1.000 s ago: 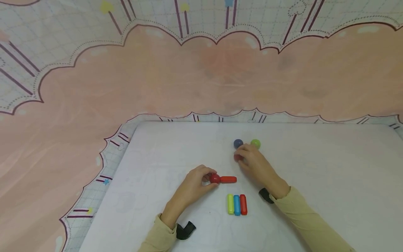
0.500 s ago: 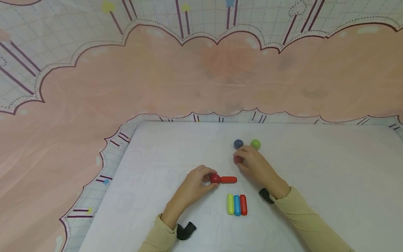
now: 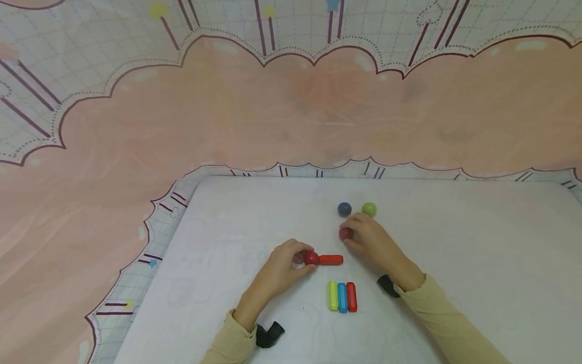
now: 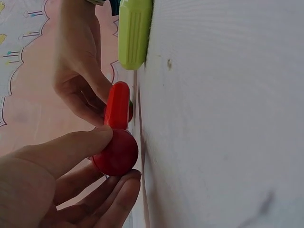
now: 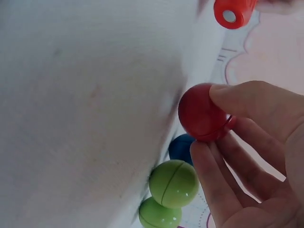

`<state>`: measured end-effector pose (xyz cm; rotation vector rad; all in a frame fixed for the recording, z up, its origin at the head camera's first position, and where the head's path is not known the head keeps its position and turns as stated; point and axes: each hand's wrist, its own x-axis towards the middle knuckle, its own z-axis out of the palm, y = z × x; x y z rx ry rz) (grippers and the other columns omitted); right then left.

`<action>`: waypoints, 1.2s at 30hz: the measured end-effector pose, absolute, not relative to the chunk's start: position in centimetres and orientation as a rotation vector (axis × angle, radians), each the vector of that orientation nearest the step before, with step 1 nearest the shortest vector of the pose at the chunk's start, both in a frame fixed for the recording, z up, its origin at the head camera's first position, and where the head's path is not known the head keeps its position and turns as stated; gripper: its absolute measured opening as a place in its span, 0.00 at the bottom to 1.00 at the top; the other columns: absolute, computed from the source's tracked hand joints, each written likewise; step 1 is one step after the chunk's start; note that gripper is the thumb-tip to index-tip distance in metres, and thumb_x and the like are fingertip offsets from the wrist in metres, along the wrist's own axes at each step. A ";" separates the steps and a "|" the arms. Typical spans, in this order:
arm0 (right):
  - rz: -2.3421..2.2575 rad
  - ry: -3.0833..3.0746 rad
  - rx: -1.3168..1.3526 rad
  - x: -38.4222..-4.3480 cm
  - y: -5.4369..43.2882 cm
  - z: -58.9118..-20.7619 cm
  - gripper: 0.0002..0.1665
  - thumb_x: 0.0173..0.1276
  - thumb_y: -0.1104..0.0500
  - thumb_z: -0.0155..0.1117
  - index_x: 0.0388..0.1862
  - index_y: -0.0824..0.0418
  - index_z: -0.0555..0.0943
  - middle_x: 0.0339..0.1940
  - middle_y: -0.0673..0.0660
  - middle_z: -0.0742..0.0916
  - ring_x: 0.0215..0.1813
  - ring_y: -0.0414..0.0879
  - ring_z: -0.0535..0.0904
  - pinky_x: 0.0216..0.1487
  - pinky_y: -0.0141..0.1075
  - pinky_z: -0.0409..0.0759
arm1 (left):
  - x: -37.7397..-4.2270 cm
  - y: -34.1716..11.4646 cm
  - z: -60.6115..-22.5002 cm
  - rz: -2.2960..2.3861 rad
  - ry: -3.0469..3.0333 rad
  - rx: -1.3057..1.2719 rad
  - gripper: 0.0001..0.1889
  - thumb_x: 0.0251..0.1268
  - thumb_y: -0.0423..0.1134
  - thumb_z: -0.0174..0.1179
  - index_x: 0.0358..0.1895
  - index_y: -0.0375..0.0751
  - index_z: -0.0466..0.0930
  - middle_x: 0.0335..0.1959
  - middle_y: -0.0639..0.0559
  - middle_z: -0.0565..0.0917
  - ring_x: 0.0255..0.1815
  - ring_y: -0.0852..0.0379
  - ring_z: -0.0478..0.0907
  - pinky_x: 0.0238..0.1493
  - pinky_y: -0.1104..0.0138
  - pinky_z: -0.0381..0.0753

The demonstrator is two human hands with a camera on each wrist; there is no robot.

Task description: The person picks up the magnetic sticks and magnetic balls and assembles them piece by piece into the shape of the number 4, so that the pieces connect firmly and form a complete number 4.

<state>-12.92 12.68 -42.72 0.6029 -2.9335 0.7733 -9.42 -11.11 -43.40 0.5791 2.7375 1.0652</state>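
My left hand (image 3: 282, 265) pinches a red ball (image 3: 311, 258) between thumb and fingers. A red rod (image 3: 331, 260) extends from that ball to the right, end against it. In the right wrist view the rod's free end (image 5: 235, 12) carries a round silvery disc. Farther back, my right hand (image 3: 374, 241) pinches a second red ball (image 5: 202, 112) by thumb and fingertips, apart from the rod. Beyond it sit a blue ball (image 3: 344, 209) and a green ball (image 3: 369, 209). The right wrist view shows two green balls (image 5: 174, 184), one behind the other.
Nearer the person, a yellow-green rod (image 3: 333, 296), a blue rod (image 3: 342, 297) and a red rod (image 3: 352, 297) lie side by side on the white tabletop (image 3: 227, 217). A patterned cloth (image 3: 318, 111) surrounds the table. A black strap piece (image 3: 270, 334) hangs at the left wrist.
My right hand has drawn the second red ball slightly toward the person, away from the blue ball. The left hand, its ball and rod stay nearly still.
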 end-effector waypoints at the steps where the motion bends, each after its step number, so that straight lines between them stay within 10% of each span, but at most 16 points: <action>1: 0.783 -2.935 0.605 -12.8 12.8 -42.7 0.19 0.57 0.64 0.76 0.48 0.63 0.85 0.46 0.57 0.84 0.49 0.50 0.79 0.54 0.44 0.83 | -9.4 -11.1 -43.4 1.075 2.735 0.577 0.17 0.59 0.38 0.71 0.51 0.40 0.84 0.41 0.53 0.83 0.39 0.60 0.80 0.45 0.70 0.83; 36: 0.838 -2.904 0.639 -10.6 14.0 -41.4 0.21 0.54 0.63 0.79 0.49 0.61 0.86 0.47 0.56 0.83 0.50 0.50 0.79 0.51 0.43 0.85 | -10.0 -11.1 -42.3 1.202 2.824 0.568 0.19 0.59 0.39 0.72 0.54 0.42 0.82 0.44 0.54 0.83 0.43 0.60 0.80 0.48 0.66 0.83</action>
